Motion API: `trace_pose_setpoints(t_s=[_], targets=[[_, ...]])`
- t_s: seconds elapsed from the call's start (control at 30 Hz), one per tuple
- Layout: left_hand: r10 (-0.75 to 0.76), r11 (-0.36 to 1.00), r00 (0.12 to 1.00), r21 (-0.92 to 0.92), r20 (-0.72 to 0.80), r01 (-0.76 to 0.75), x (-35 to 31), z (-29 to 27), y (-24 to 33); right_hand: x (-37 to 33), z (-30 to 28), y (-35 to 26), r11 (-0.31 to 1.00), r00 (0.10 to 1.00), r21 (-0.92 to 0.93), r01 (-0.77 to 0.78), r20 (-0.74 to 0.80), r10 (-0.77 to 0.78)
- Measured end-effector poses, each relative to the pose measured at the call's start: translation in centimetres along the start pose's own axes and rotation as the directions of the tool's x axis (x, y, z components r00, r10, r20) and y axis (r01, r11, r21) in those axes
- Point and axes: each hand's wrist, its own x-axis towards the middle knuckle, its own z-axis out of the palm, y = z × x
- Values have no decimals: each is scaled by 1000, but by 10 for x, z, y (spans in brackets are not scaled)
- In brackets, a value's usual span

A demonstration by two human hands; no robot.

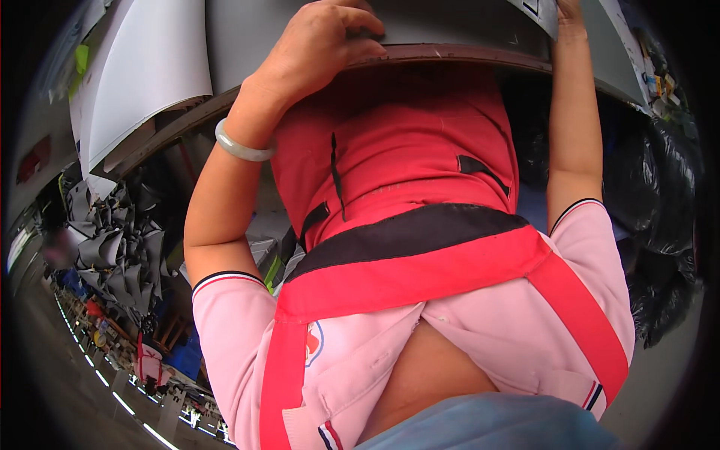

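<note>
My left hand [324,41] is at the near edge of a worktop with a dark grey surface [457,26]. Its fingers are curled in toward the thumb, with a dark gap between them; whatever they hold, if anything, is hidden. A pale bangle [241,142] circles that wrist. At the upper right, my right hand [570,16] is beside the corner of a light grey sheet [541,10]. The top border cuts off most of that hand, so its fingers do not show.
A large curved white sheet [154,75] hangs over the worktop's left end. Below it lies a heap of grey offcuts [120,251]. Black plastic bags [649,187] stand at the right. My red apron [397,142] is close against the worktop's brown edge [450,52].
</note>
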Motion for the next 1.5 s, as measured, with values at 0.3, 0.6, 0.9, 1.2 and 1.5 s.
trace_pose_setpoints(t_s=[0.3, 0.6, 0.9, 1.2, 1.5], targets=[[-62, 997, 995, -48, 80, 66, -1, -16, -5, 6, -16, -2, 995, 999, -92, 32, -25, -35], [174, 837, 978, 506, 114, -208, -16, 4, -9, 3, -17, -4, 998, 998, -48, 33, -55, -35], [535, 775, 845, 393, 8, -494, 101, 113, 31, -14, 6, -29, 975, 977, -150, 163, -112, -181], [459, 839, 844, 447, -278, -310, 144, 140, -9, -63, 34, -24, 934, 940, -203, 294, -117, -321], [143, 945, 882, 327, -449, 13, 126, 113, -71, -64, 17, 3, 938, 965, -230, 260, 43, -257]])
